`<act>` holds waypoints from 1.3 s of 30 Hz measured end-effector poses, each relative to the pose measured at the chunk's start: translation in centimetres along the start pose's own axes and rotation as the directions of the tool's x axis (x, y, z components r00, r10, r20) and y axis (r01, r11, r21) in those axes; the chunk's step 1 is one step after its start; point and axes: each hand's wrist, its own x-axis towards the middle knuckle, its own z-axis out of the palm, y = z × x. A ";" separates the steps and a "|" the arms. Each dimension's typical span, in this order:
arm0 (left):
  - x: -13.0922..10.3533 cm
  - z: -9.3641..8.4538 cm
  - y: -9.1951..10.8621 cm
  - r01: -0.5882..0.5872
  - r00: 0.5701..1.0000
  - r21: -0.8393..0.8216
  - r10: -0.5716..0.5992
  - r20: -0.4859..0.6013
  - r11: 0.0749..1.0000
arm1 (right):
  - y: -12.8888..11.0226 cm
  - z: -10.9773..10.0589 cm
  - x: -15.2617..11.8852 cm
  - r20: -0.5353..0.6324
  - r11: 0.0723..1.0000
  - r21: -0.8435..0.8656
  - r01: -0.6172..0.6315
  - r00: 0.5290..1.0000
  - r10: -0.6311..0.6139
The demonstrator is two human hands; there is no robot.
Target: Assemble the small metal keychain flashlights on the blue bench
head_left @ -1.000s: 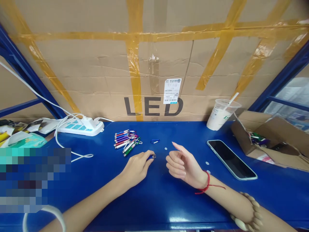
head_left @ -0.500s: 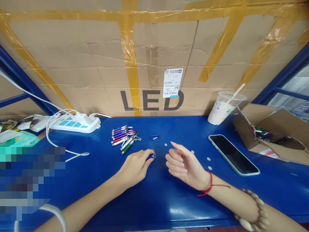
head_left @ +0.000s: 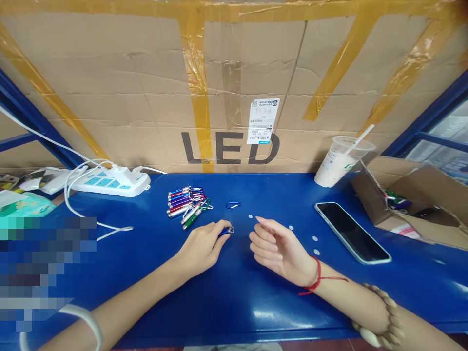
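My left hand (head_left: pixel 200 247) is closed round a small blue pen-shaped flashlight (head_left: pixel 224 232), whose silver end pokes out between thumb and forefinger. Most of its body is hidden by the fingers. To the right, my right hand (head_left: pixel 278 251) hovers over the table with its fingers curled toward the palm and the thumb extended; whatever lies inside the curl is out of sight. Beyond both hands lies a loose blue carabiner clip (head_left: pixel 233 205). A row of coloured mini flashlights (head_left: pixel 185 202) with clips rests up and left of my left hand.
Several small pale discs (head_left: pixel 315 238) lie right of my right hand, near a phone (head_left: pixel 351 233). Behind stand a drink cup (head_left: pixel 331 163) and an opened carton (head_left: pixel 431 195). A white power strip (head_left: pixel 113 183) with cables sits left, and a large cardboard box (head_left: pixel 153 112) backs the blue table (head_left: pixel 234 312).
The view has shifted slightly. My left hand has turned the flashlight's silver end a little and drawn it slightly away from my right hand, which keeps its curled pose.
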 end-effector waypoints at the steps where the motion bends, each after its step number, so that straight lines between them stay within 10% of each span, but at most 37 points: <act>1: 0.0 0.0 0.0 0.001 1.000 -0.004 -0.001 0.001 1.000 | 0.0 0.1 0.0 -0.007 1.000 0.003 -0.003 1.000 0.003; 39: -0.1 -0.2 0.3 -0.003 1.000 -0.029 0.003 0.007 1.000 | 1.2 0.3 -0.2 -0.211 0.905 -0.424 0.035 0.968 -0.136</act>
